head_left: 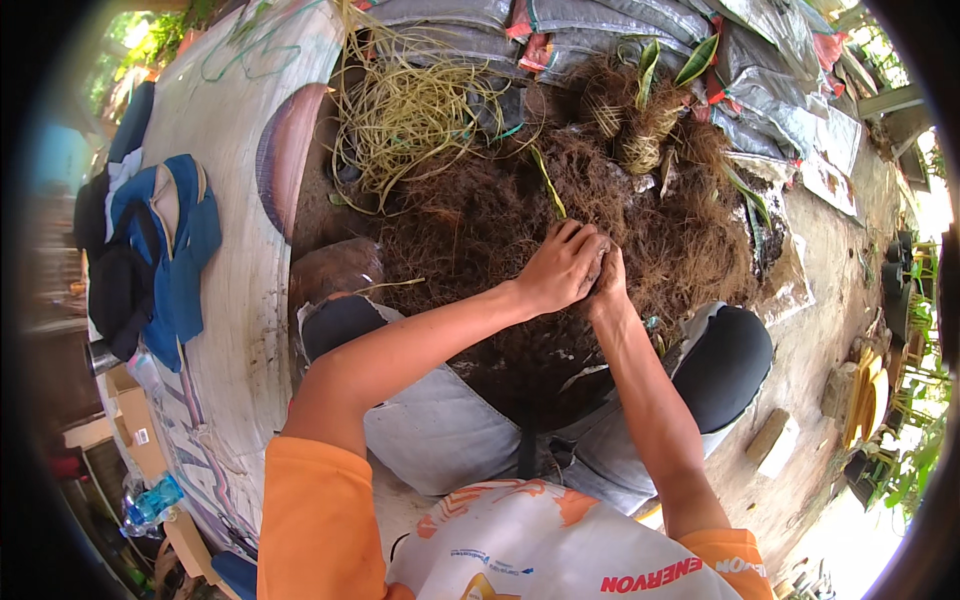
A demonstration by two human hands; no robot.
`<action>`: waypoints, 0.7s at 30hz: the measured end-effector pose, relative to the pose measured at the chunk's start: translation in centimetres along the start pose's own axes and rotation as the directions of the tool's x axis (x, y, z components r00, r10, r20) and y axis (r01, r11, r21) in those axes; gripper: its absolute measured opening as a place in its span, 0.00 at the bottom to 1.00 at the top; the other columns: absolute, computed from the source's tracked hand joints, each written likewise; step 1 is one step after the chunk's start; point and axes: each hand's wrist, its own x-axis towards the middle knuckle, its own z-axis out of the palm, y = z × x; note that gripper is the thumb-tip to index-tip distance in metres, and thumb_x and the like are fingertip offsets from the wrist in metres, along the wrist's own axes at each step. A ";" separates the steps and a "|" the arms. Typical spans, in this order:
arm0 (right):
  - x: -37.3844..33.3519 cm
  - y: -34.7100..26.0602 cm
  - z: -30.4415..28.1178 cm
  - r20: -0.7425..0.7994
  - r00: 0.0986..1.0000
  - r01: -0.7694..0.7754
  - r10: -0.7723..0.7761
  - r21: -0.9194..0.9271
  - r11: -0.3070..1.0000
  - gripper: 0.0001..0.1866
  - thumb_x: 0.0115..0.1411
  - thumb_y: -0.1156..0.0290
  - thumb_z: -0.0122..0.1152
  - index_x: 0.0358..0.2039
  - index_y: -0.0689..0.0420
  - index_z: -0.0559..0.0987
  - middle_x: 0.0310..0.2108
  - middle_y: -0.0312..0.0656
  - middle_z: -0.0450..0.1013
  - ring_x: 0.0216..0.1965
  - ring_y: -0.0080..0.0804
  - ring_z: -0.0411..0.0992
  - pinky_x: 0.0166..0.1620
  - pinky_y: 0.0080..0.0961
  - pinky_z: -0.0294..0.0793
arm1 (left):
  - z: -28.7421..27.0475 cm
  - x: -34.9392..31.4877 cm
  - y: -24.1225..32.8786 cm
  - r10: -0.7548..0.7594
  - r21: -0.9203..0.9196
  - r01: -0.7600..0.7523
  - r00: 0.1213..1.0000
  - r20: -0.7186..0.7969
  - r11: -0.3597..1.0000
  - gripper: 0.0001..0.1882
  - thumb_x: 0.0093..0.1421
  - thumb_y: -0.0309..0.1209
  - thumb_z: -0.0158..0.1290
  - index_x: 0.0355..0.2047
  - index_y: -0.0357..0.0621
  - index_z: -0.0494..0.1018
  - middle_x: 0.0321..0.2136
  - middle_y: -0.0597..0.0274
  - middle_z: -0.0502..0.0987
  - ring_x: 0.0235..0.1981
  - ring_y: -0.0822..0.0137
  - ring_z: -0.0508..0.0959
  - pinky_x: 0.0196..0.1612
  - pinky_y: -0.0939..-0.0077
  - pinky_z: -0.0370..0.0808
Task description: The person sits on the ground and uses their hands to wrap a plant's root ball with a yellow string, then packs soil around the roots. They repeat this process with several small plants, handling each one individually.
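My left hand (562,266) and my right hand (608,276) press together with curled fingers over the pile of brown coir fibre (460,235). Between them is a dark clump of soil and fibre (594,272), mostly covered by the fingers. A slim green and yellow snake plant leaf (548,182) rises just beyond the fingertips. Its base is hidden by my hands, and it appears to come out of the clump. Farther back, a wrapped root ball (640,150) bound with pale string lies beside broader snake plant leaves (696,60).
A tangle of pale yellow-green strips (405,120) lies at the back left. Grey sacks (450,40) are stacked along the back. Blue and black cloth items (165,245) rest on the pale board (235,290) at left. A block (773,442) sits on the ground at right.
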 end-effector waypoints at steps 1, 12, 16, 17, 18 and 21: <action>0.8 0.3 -1.1 0.014 1.000 -0.002 0.002 0.012 1.000 0.10 0.63 0.63 0.45 0.34 0.54 0.72 0.28 0.35 0.71 0.31 0.28 0.71 0.36 0.27 0.74 | 0.0 0.0 0.2 0.000 0.003 0.000 1.000 0.009 1.000 0.12 0.51 0.25 0.49 0.37 0.38 0.65 0.34 0.50 0.68 0.37 0.50 0.68 0.43 0.57 0.64; 1.1 -0.3 -0.4 -0.010 0.999 0.037 -0.038 -0.089 0.995 0.11 0.63 0.62 0.44 0.32 0.57 0.70 0.29 0.37 0.69 0.32 0.29 0.69 0.38 0.26 0.72 | -0.2 -0.9 1.1 -0.001 -0.014 0.001 1.000 0.005 1.000 0.17 0.52 0.27 0.49 0.43 0.42 0.61 0.42 0.48 0.65 0.44 0.47 0.65 0.48 0.50 0.58; 0.9 -0.2 -0.3 -0.015 0.998 0.065 -0.067 -0.098 0.993 0.12 0.64 0.61 0.43 0.35 0.56 0.69 0.32 0.39 0.70 0.34 0.30 0.70 0.39 0.26 0.72 | 0.0 -1.3 0.7 -0.024 -0.006 0.024 1.000 0.014 1.000 0.18 0.54 0.29 0.49 0.45 0.43 0.60 0.42 0.47 0.64 0.46 0.46 0.64 0.50 0.50 0.56; 0.3 -0.6 0.7 -0.035 0.995 0.089 -0.095 -0.152 0.984 0.12 0.64 0.61 0.43 0.36 0.56 0.69 0.33 0.39 0.70 0.35 0.30 0.70 0.40 0.26 0.72 | -0.3 -0.9 0.9 -0.039 -0.051 0.039 0.999 0.001 0.998 0.18 0.56 0.32 0.48 0.46 0.43 0.59 0.43 0.48 0.64 0.48 0.47 0.64 0.51 0.51 0.55; -0.1 -0.9 1.2 -0.053 0.991 0.111 -0.125 -0.205 0.972 0.13 0.64 0.61 0.43 0.37 0.56 0.69 0.34 0.39 0.70 0.35 0.29 0.70 0.41 0.26 0.72 | -0.5 -0.4 1.2 -0.054 -0.096 0.052 0.998 -0.011 0.994 0.18 0.58 0.34 0.47 0.47 0.43 0.59 0.44 0.48 0.63 0.49 0.48 0.63 0.53 0.52 0.55; -0.9 -2.1 2.9 0.012 0.997 0.081 -0.081 -0.052 0.995 0.16 0.63 0.59 0.44 0.42 0.57 0.70 0.37 0.40 0.70 0.39 0.32 0.69 0.45 0.32 0.71 | -1.9 1.4 2.1 -0.163 -0.281 0.122 0.978 -0.128 0.952 0.25 0.61 0.47 0.42 0.50 0.41 0.58 0.47 0.48 0.61 0.52 0.50 0.61 0.57 0.54 0.52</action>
